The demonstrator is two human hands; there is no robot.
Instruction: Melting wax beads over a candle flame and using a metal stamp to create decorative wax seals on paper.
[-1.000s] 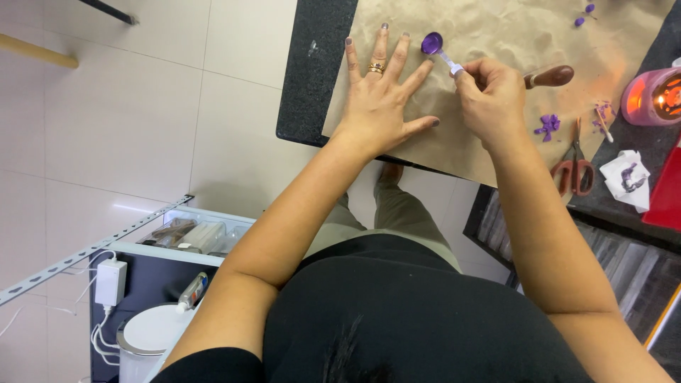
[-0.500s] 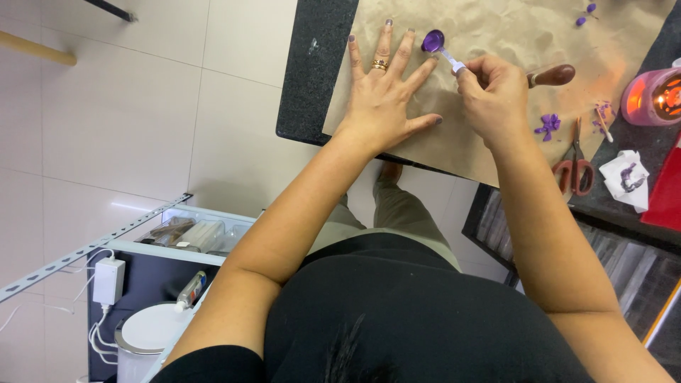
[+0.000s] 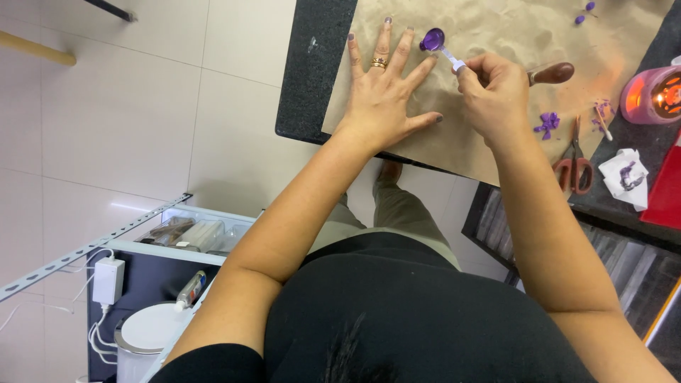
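At the right edge of the frame we see a lit pink candle (image 3: 651,96), red-handled scissors (image 3: 575,167) and a crumpled stained tissue (image 3: 624,177); at lower left, a white charger (image 3: 108,281).

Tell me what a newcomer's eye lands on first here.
First, the small spoon with its purple-filled bowl, held by the right hand over the brown paper. Beside it the left hand lies flat, fingers spread. At the far right glows a lit pink candle.
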